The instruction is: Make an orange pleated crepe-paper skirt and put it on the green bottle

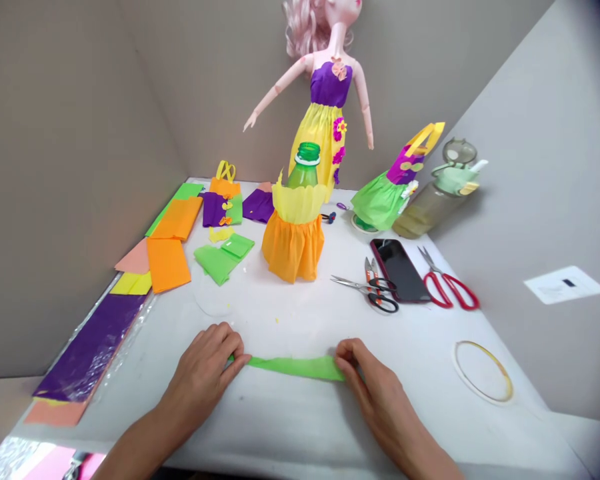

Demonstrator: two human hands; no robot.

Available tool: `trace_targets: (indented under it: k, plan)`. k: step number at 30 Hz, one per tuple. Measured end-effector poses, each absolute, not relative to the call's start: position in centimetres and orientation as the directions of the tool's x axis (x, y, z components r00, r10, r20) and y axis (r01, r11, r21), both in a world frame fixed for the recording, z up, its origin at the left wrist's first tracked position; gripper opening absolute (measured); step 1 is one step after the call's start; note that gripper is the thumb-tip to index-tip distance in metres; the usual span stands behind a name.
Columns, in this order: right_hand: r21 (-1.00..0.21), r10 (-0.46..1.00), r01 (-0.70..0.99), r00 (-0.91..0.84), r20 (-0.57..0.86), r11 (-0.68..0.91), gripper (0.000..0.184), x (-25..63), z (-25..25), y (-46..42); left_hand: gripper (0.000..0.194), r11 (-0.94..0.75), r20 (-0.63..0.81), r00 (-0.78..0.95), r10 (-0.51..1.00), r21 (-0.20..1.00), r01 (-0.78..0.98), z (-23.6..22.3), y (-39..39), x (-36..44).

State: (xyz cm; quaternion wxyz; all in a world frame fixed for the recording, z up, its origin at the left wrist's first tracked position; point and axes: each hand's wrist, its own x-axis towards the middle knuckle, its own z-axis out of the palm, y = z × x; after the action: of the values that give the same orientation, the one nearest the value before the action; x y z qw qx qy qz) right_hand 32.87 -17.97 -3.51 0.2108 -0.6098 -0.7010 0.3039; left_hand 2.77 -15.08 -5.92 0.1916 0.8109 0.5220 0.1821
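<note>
A white bench carries everything here. At its far edge stands a doll in a purple and yellow paper dress, and just in front of it a green bottle wears an orange and yellow paper skirt. A water bottle lies near the far right corner. Along the left edge lie a purple sheet and orange sheets. Toward the right edge, a phone sits between black-handled scissors and red-handled scissors. Near the bench's near edge, the left hand and right hand stand apart, each pinching one end of a green paper strip, which lies stretched between them on the bench.
</note>
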Motion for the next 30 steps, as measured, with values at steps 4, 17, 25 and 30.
trace_targets:
  k: [4, 17, 25, 30]
  plan:
    - [-0.668, 0.976, 0.741, -0.190, -0.105, 0.072, 0.024, 32.6, -3.6, -17.8, 0.020, -0.383, 0.100, 0.388, 0.916, 0.499, 0.777, -5.9, -15.1, 2.8]
    - [-0.592, 0.886, 0.669, -0.417, 0.201, 0.449, 0.016, 32.6, -4.1, -17.5, 0.021, -0.381, 0.091, 0.392, 0.916, 0.507, 0.773, -5.9, -15.1, 2.7]
    - [-0.441, 0.775, 0.637, -0.527, 0.349, 0.632, 0.022, 33.5, -5.2, -17.8, 0.020, -0.339, 0.051, 0.370, 0.927, 0.533, 0.776, -5.4, -15.0, 2.7]
    - [-0.394, 0.727, 0.611, -0.594, 0.346, 0.687, 0.023, 33.9, -5.0, -17.8, 0.022, -0.335, 0.053, 0.363, 0.930, 0.526, 0.781, -5.6, -15.1, 2.5]
